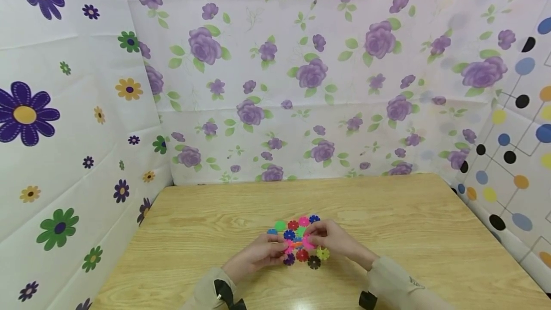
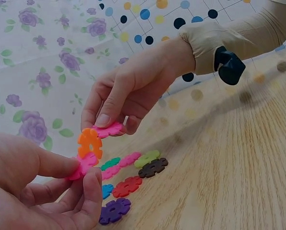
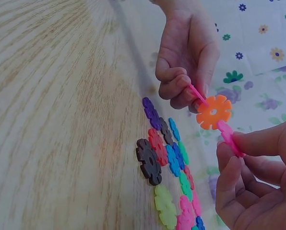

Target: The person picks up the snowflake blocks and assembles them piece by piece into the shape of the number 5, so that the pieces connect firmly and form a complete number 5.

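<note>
My left hand (image 1: 263,251) pinches a pink snowflake disc (image 2: 83,165) between thumb and fingers. Another pink snowflake disc (image 3: 230,139) is pinched by my right hand (image 1: 335,239). Between the two, an orange snowflake disc (image 3: 213,112) is slotted at its edges into both pink ones, so the three form a short chain. The chain is held above the table, over several loose discs. Among those are a purple disc (image 2: 115,211), a red disc (image 2: 127,186), a black disc (image 3: 148,162) and a yellow-green disc (image 3: 165,207).
The loose discs lie flat in a cluster on the wooden table (image 1: 206,214). A blue disc (image 1: 314,219) and a green disc (image 1: 280,226) are at the cluster's far side. Flowered cloth (image 1: 275,80) hangs behind the table, with patterned cloths at both sides.
</note>
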A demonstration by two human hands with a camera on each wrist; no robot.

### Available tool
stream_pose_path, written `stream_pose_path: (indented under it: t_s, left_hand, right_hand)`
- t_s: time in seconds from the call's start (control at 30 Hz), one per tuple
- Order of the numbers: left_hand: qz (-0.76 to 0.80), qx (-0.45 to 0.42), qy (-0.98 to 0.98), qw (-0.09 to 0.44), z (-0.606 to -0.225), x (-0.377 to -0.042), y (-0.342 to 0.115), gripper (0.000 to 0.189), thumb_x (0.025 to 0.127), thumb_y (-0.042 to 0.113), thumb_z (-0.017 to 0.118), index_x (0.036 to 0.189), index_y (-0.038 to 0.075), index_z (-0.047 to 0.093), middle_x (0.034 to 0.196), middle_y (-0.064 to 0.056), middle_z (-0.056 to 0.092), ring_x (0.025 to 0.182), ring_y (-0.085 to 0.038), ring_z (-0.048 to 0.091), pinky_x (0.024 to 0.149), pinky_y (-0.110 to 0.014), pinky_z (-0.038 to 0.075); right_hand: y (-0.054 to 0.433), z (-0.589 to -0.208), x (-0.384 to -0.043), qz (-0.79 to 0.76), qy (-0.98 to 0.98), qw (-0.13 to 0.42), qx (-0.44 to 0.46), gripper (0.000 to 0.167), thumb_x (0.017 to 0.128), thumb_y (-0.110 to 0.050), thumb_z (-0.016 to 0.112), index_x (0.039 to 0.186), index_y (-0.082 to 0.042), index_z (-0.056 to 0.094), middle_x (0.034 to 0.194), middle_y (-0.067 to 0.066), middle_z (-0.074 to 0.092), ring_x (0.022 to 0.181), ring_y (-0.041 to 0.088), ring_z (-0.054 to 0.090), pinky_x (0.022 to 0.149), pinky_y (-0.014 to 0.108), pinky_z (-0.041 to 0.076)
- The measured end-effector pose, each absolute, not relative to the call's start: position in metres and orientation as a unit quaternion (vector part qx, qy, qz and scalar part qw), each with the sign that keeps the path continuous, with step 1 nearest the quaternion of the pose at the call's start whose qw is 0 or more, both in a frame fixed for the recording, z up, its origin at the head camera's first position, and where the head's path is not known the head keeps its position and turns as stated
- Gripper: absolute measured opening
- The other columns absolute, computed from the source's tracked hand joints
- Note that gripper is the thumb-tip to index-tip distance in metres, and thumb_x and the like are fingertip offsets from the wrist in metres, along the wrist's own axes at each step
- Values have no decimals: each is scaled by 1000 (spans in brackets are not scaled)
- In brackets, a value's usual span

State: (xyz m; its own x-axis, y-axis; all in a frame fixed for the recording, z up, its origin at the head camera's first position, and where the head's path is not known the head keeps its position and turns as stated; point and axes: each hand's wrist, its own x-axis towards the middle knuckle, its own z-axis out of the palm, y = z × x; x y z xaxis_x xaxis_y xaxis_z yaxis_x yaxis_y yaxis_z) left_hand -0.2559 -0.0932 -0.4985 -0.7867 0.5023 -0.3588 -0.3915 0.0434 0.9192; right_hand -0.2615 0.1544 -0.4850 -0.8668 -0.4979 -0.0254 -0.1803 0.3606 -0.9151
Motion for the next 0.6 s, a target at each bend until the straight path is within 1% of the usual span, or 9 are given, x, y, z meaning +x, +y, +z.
stream_pose_path:
  t_s: [0.13,0.27,0.43,0.53,0.6]
  left_hand:
    - [687,43,649,323,-498,-256,-91,8,96,10,57,101,4,59,83,-1,62,75,-10,61,70,-21,53]
    - [692,36,649,316,-496,-254,-90,9,96,10,58,101,3,60,82,-1,62,74,-9,62,69,-20,53]
    - [706,36,650,278,-490,-250,-87,8,94,9,61,98,2,61,81,0,64,71,-7,61,67,-19,53]
    - [711,57,655,249,-485,-248,-84,4,93,7,62,92,3,60,78,0,65,69,-8,62,68,-21,54]
    - [707,75,664,232,-482,-247,-83,5,93,5,62,89,3,60,76,1,66,68,-8,62,68,-23,55]
  right_hand:
    - [155,-486,-262,-520,814,148,-210,16,95,-15,61,105,-5,68,90,8,67,74,18,60,61,31,53]
    - [152,-487,-260,-524,812,149,-209,14,95,-12,61,103,-4,68,89,8,67,76,23,64,64,37,57]
    - [147,-484,-256,-545,806,122,-196,11,94,-5,60,102,-1,67,87,10,66,77,30,64,66,44,58]
    - [145,-480,-254,-552,806,98,-188,9,93,-2,60,100,1,66,84,9,64,74,30,63,64,44,57]
    - [144,-477,-253,-546,811,85,-191,7,93,-1,60,97,0,66,82,9,64,70,26,62,60,39,57]
